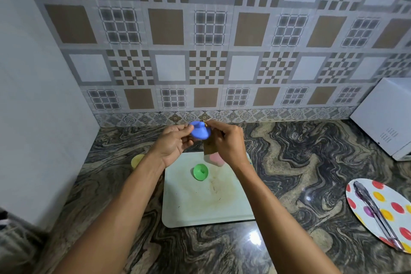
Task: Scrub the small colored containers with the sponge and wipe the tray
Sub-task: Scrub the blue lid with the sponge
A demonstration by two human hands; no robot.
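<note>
Our left hand [175,143] grips the blue container [200,132] above the tray's [200,211] far edge; our right hand [226,143] pinches the sponge [210,147] against it.

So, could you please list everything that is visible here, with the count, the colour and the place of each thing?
blue container: 1, blue, held up above the tray's far edge
sponge: 1, brownish, in the right hand, against the blue container
green container: 1, green, on the tray
pink container: 1, pink, on the tray, partly hidden by the right hand
yellow container: 1, yellow, on the counter left of the tray
tray: 1, white, stained, counter centre
plate: 1, white with coloured dots, right
tongs: 1, metal, on the plate
white appliance: 1, far right
left hand: holds the blue container
right hand: holds the sponge
</note>
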